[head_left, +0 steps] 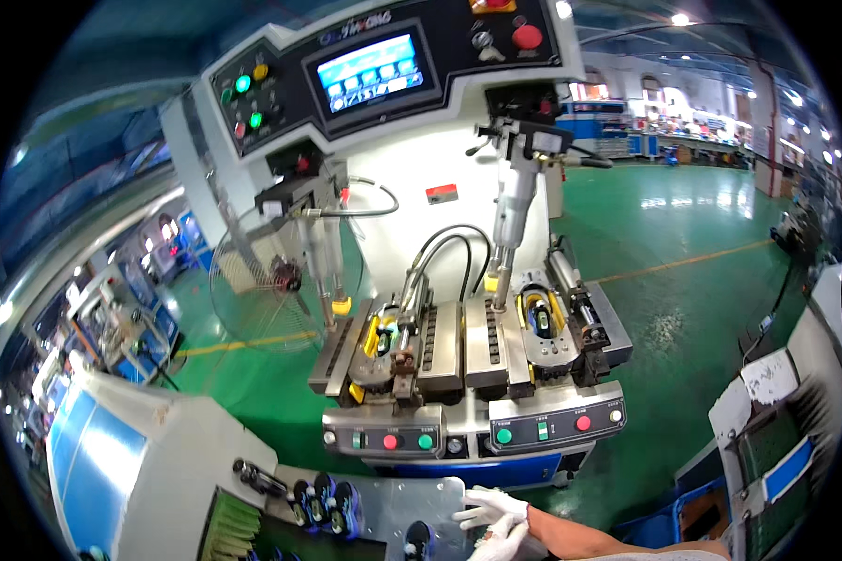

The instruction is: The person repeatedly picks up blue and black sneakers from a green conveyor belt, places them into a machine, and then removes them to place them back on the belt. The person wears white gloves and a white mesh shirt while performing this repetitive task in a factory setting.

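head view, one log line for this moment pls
hands: both white-gloved hands together at metal table edge | holding: cannot tell | nearby: dark shoes | ahead: two-station machine

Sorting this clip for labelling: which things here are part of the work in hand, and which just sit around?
In hand:
gloved hands, right and left, together at the metal table
dark shoe nearest them
row of shoes

Around:
two-station press machine
fan
blue bin
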The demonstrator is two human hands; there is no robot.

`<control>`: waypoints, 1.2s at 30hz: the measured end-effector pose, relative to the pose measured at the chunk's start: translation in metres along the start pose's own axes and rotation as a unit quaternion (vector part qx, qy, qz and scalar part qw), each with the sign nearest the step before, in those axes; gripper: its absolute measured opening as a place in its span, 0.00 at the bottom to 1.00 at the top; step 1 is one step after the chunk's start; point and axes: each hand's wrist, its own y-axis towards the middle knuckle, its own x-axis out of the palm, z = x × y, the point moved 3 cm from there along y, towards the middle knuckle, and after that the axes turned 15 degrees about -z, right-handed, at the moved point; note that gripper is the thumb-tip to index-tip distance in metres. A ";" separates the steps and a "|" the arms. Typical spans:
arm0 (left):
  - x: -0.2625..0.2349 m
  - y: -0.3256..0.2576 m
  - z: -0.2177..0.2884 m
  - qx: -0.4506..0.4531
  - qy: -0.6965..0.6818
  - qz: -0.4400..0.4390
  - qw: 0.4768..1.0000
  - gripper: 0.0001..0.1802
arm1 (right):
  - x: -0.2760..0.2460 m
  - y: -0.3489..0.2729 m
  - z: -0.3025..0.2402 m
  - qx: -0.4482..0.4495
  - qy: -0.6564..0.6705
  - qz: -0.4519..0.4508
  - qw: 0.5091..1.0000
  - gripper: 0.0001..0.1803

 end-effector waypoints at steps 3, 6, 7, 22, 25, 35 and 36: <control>-0.028 -0.019 0.041 0.059 -0.111 0.088 0.988 0.18 | 0.001 0.020 -0.008 0.020 -0.165 0.036 0.985 0.16; -0.018 -0.041 0.004 -0.046 -0.172 0.146 0.973 0.18 | 0.042 0.006 -0.028 0.045 -0.101 0.069 0.991 0.20; -0.041 -0.067 0.010 -0.094 -0.171 0.172 0.966 0.17 | 0.039 0.008 -0.029 0.044 -0.154 0.070 0.985 0.27; 0.062 -0.558 -0.254 -0.415 -0.500 0.739 0.177 0.51 | 0.174 0.158 0.169 0.212 -0.178 0.098 0.956 0.33; 0.069 -0.561 -0.319 -0.340 -0.534 0.769 0.089 0.49 | 0.140 0.229 0.223 0.332 -0.188 0.151 0.912 0.36; 0.014 -0.545 -0.346 -0.267 -0.504 0.816 0.092 0.35 | 0.161 0.399 0.253 0.231 -0.271 0.201 0.912 0.31; -0.008 -0.536 -0.354 -0.264 -0.525 0.803 0.101 0.35 | 0.186 0.432 0.244 0.239 -0.302 0.187 0.904 0.27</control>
